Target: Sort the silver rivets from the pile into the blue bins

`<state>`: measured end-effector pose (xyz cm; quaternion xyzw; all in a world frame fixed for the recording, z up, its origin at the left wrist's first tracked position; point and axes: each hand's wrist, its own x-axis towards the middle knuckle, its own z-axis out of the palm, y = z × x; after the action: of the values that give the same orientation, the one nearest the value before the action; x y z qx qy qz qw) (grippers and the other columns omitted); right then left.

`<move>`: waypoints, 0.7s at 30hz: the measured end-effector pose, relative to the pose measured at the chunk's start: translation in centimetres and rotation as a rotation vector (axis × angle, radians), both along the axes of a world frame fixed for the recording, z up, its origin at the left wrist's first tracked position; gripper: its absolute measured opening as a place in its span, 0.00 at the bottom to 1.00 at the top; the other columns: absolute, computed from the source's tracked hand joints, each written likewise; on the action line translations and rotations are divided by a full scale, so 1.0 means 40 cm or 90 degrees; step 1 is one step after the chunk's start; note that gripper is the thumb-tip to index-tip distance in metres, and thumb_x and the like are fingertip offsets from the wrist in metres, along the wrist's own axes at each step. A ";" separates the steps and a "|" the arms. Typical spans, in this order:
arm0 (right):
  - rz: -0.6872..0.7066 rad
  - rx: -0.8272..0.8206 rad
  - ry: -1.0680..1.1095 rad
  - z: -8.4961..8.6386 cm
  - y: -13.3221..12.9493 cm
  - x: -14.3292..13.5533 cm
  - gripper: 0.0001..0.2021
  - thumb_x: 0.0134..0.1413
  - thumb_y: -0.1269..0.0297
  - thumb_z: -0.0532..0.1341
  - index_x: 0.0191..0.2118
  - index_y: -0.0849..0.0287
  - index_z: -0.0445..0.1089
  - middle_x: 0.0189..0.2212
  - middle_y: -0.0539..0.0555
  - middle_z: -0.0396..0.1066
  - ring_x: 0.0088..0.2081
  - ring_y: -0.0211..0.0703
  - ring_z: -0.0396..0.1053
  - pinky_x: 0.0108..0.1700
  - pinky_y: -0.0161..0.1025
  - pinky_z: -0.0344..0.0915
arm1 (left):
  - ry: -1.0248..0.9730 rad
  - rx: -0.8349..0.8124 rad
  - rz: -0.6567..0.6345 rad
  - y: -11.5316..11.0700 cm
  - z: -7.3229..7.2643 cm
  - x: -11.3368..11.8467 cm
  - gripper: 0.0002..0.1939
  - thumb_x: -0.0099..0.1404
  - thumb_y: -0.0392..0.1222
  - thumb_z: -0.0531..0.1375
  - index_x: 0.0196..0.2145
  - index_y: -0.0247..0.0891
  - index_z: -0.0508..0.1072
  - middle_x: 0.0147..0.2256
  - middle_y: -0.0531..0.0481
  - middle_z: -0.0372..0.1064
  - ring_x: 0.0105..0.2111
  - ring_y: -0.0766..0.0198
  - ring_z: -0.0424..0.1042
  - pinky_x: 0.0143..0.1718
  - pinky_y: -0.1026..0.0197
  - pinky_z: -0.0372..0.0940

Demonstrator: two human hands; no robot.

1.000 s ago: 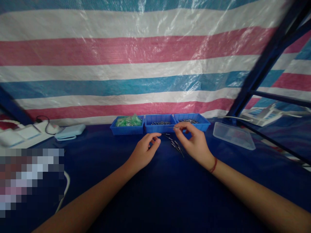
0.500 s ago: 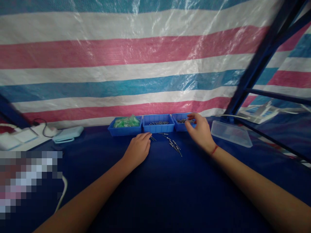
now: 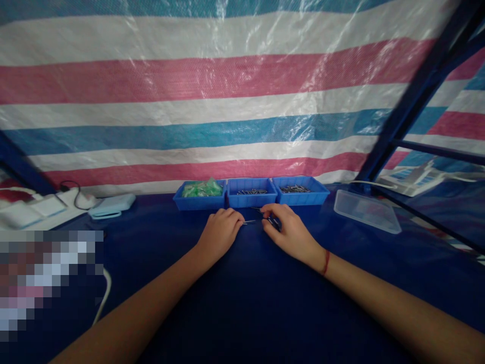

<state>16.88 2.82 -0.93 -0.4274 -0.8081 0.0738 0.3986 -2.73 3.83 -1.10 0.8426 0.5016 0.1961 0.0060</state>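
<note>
My left hand (image 3: 221, 231) is closed in a pinch on blind rivets (image 3: 249, 221), whose thin metal pins stick out to the right from the fingertips. Across a small gap, my right hand (image 3: 288, 230) has thumb and forefinger apart over loose rivets (image 3: 272, 221) on the table, partly hidden by the fingers. Just behind the hands, the middle blue bin (image 3: 251, 201) and the right blue bin (image 3: 304, 198) both hold rivets. The left blue bin (image 3: 199, 203) contains crumpled green plastic bags (image 3: 202, 188).
A clear plastic lid (image 3: 367, 211) lies right of the bins on the dark blue table (image 3: 242, 303). At left are a light-blue case (image 3: 112, 206) and a white power strip (image 3: 56, 212) with cables. Striped sheeting (image 3: 212, 116) hangs behind; a blue metal post (image 3: 409, 91) stands at right.
My right hand has moved from the right bin down and left to the loose rivets. My left hand stays near its place, its rivets now pointing right.
</note>
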 end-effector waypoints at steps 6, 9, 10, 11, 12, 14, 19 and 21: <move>-0.024 -0.033 0.017 -0.001 0.002 0.001 0.11 0.50 0.72 0.56 0.41 0.58 0.66 0.33 0.53 0.70 0.37 0.43 0.66 0.42 0.42 0.62 | 0.008 -0.014 0.013 0.003 -0.009 0.003 0.13 0.67 0.38 0.50 0.44 0.38 0.72 0.41 0.45 0.71 0.42 0.56 0.68 0.43 0.54 0.61; -0.022 -0.046 0.017 -0.001 0.001 0.001 0.10 0.51 0.72 0.56 0.41 0.58 0.66 0.33 0.53 0.70 0.37 0.43 0.66 0.42 0.42 0.62 | -0.036 -0.018 -0.003 0.001 -0.009 0.001 0.13 0.67 0.37 0.50 0.44 0.37 0.72 0.41 0.44 0.70 0.42 0.57 0.68 0.45 0.54 0.61; -0.019 -0.047 0.019 -0.001 0.001 0.000 0.10 0.51 0.72 0.56 0.41 0.58 0.66 0.33 0.53 0.70 0.37 0.43 0.66 0.42 0.42 0.62 | -0.079 -0.019 -0.017 -0.001 -0.008 0.002 0.14 0.68 0.37 0.49 0.43 0.37 0.73 0.40 0.44 0.70 0.43 0.57 0.68 0.46 0.54 0.61; -0.015 -0.045 0.022 -0.001 -0.001 -0.001 0.10 0.51 0.72 0.56 0.41 0.58 0.66 0.33 0.53 0.70 0.37 0.43 0.66 0.42 0.42 0.63 | -0.135 -0.021 -0.031 -0.004 -0.007 0.004 0.13 0.68 0.37 0.49 0.42 0.37 0.73 0.40 0.45 0.70 0.42 0.59 0.69 0.47 0.55 0.61; -0.010 -0.043 0.025 -0.001 -0.003 -0.003 0.10 0.51 0.72 0.56 0.41 0.58 0.66 0.33 0.53 0.70 0.36 0.43 0.66 0.42 0.42 0.63 | -0.200 -0.027 -0.043 -0.009 -0.006 0.009 0.13 0.67 0.37 0.49 0.41 0.37 0.72 0.40 0.45 0.70 0.42 0.60 0.69 0.47 0.56 0.61; 0.010 -0.036 0.032 0.002 -0.009 -0.007 0.10 0.51 0.72 0.57 0.41 0.58 0.66 0.32 0.52 0.70 0.36 0.42 0.67 0.41 0.42 0.63 | -0.335 -0.058 -0.052 -0.021 -0.002 0.023 0.12 0.67 0.38 0.49 0.39 0.36 0.71 0.39 0.47 0.70 0.40 0.61 0.69 0.45 0.58 0.62; 0.098 -0.030 0.049 0.012 -0.035 -0.025 0.05 0.51 0.67 0.60 0.36 0.56 0.67 0.33 0.52 0.72 0.37 0.42 0.68 0.42 0.42 0.64 | -0.536 -0.150 -0.040 -0.053 0.008 0.066 0.11 0.67 0.43 0.49 0.36 0.37 0.69 0.36 0.49 0.71 0.37 0.62 0.70 0.38 0.61 0.63; 0.102 -0.044 0.072 0.013 -0.043 -0.031 0.05 0.51 0.65 0.61 0.36 0.56 0.68 0.32 0.52 0.72 0.36 0.42 0.69 0.41 0.41 0.65 | -0.574 -0.163 -0.049 -0.059 0.008 0.072 0.11 0.67 0.44 0.49 0.35 0.37 0.68 0.35 0.49 0.71 0.37 0.63 0.70 0.38 0.61 0.63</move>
<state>15.63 1.12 -0.40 -0.3698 -0.8130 0.1573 0.4213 0.16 1.46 -0.77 0.6837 0.4376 0.4786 0.3346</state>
